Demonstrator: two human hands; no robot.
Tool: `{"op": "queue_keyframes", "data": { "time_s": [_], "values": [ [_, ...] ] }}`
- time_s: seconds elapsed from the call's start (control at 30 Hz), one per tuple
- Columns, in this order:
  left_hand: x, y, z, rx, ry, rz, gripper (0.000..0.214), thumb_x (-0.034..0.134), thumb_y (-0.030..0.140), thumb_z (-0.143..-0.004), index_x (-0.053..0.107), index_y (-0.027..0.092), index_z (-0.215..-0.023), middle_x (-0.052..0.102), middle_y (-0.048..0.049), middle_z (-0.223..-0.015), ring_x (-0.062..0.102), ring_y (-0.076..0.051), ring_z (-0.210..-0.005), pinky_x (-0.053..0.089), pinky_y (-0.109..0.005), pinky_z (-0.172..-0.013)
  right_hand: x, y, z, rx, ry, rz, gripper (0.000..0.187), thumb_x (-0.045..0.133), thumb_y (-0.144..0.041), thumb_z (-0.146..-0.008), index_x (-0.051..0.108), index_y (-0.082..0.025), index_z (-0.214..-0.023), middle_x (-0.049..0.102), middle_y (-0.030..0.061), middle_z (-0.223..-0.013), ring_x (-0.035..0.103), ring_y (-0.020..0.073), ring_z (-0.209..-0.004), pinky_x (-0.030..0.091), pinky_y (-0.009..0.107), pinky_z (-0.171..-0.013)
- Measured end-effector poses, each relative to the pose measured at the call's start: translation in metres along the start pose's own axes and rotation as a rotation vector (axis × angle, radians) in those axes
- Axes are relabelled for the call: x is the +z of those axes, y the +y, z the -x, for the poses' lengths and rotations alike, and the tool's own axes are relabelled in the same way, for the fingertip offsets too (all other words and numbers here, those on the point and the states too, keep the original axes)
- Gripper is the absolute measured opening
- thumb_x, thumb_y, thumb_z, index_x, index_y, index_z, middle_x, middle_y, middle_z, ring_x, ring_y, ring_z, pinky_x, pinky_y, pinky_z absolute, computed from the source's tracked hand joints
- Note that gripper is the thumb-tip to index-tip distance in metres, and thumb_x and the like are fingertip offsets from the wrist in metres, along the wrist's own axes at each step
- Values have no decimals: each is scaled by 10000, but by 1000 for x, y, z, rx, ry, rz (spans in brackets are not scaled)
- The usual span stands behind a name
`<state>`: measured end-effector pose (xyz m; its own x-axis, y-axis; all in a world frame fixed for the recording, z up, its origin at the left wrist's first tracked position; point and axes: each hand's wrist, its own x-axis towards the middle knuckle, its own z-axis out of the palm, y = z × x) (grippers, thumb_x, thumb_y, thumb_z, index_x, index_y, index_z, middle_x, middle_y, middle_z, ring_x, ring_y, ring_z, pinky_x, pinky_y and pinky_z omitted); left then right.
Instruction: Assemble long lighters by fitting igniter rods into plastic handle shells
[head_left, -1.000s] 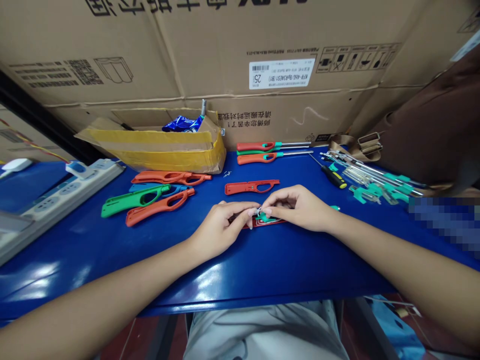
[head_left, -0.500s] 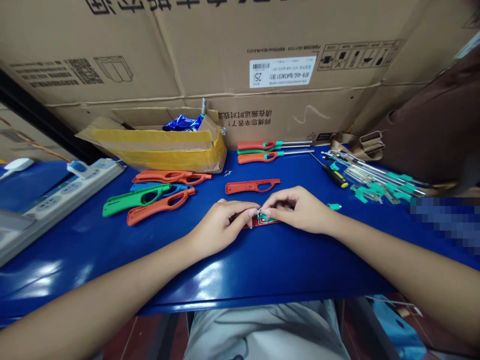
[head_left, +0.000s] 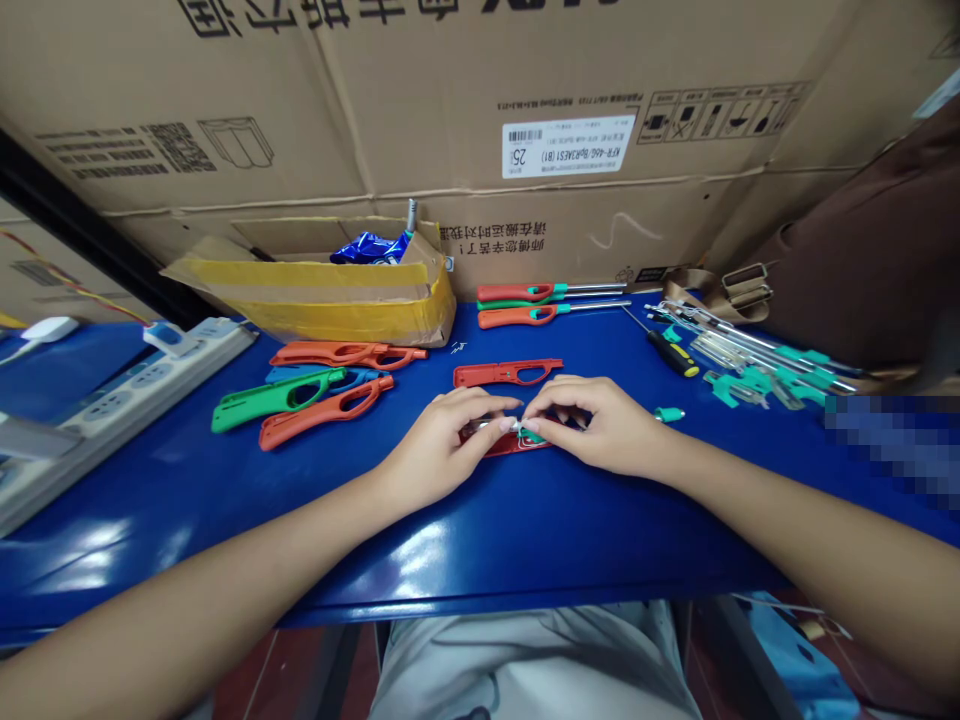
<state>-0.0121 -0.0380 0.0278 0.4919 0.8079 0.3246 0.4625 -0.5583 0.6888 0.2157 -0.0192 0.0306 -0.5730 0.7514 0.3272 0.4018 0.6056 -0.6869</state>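
Note:
In the middle of the table lies a red lighter shell half [head_left: 517, 449], open side up, partly hidden by my hands. A teal piece [head_left: 531, 437] and thin white wires sit in it. My left hand [head_left: 444, 440] is closed over the shell's left part, thumb and fingers pinching a small pale lighter part [head_left: 514, 425]. From the other side my right hand [head_left: 600, 425] is closed, its fingertips meeting the same spot beside the teal piece; what they grip is hidden. Just beyond lies another red shell half [head_left: 507, 373].
Orange and green shell halves [head_left: 281, 400] lie left, near a taped carton [head_left: 330, 310] and power strip [head_left: 112, 405]. Assembled lighters [head_left: 517, 317] are at the back. To the right are a screwdriver [head_left: 673, 354], metal tubes with teal parts [head_left: 765, 345] and a teal piece [head_left: 669, 414].
My left index finger has lifted slightly off the small part, while the thumb stays at it. The hands otherwise keep their place over the shell. The whole view has shifted slightly.

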Motion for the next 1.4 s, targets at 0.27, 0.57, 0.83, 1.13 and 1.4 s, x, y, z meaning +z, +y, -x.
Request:
{"op": "queue_keyframes", "data": {
  "time_s": [0.27, 0.57, 0.83, 1.13, 1.4],
  "values": [
    [4, 1, 2, 9, 27, 7, 231, 613, 253, -975, 723, 154, -1153, 740, -56, -981, 664, -160, -827, 501, -296, -800, 0, -4, -1, 217, -50, -160, 181, 674, -322, -857, 754, -160, -843, 661, 11, -666, 490, 101, -563, 368, 232, -521],
    [4, 4, 2, -33, 68, 25, 224, 624, 284, -963, 727, 178, -1131, 756, -43, -962, 661, -154, -797, 492, -286, -756, 0, -1, -1, 107, 13, -91, 159, 697, -310, -859, 737, -178, -937, 691, 18, -775, 563, 121, -639, 445, 252, -584],
    [8, 1, 3, -89, 53, 106, 311, 682, 287, -901, 664, 170, -1189, 763, -5, -833, 696, -157, -756, 511, -285, -748, 4, -5, 2, -221, -35, 138, 111, 694, -238, -897, 691, -197, -1001, 707, 59, -978, 607, 201, -936, 488, 351, -847],
    [-6, 9, 2, -20, -32, -117, 521, 764, 315, -793, 610, 200, -1277, 725, -67, -1129, 668, -240, -1008, 489, -428, -961, -1, -1, 1, -164, -1, 110, 73, 713, -200, -872, 693, -216, -941, 728, 42, -944, 638, 199, -922, 491, 352, -859],
    [-21, 7, 2, 48, -241, -306, 451, 685, 188, -818, 604, 209, -1262, 676, -74, -1242, 620, -267, -1132, 479, -435, -998, -4, 2, 0, -56, 19, 7, 69, 735, -212, -851, 718, -210, -918, 737, 32, -924, 642, 181, -888, 492, 326, -824]
  ]
}}
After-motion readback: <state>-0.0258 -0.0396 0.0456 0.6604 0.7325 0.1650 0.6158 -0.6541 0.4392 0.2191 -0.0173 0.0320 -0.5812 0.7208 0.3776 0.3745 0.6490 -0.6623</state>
